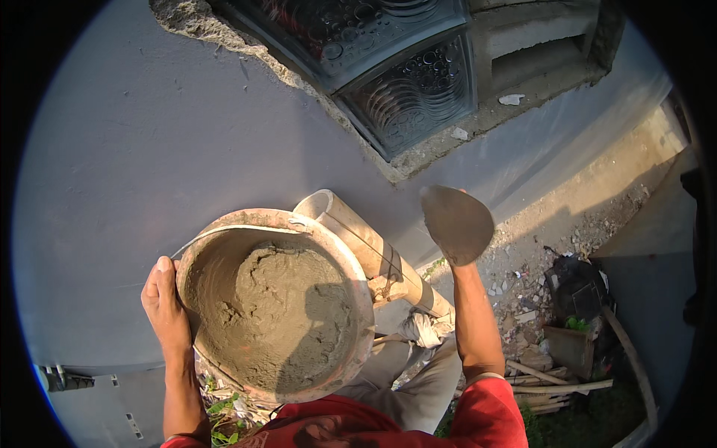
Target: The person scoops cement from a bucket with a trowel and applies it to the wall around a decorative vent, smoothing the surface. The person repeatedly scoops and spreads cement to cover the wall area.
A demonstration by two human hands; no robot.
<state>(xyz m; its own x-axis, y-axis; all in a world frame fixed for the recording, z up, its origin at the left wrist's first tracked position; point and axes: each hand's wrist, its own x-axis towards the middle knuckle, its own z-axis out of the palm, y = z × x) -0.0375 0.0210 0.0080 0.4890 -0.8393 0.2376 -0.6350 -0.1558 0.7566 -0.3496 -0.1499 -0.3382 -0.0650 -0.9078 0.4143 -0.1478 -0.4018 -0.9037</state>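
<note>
My left hand (164, 306) grips the left rim of a round bucket (358, 306), which holds wet grey mortar (276, 306) and has a wire handle across its rim. In my right hand (467, 276) is a trowel (455, 220), raised to the right of the bucket; its blade hides most of my fingers. Beside and behind the bucket, a pale hollow tube (351, 231) with wire tied round it slants down to the right.
A smooth grey wall (134, 134) has a rough-edged opening with glass blocks (407, 97) and a concrete vent block (530, 45) above the bucket. Below lie rubble (523, 291), wooden sticks (560, 388) and a dark heap (575, 287) at right.
</note>
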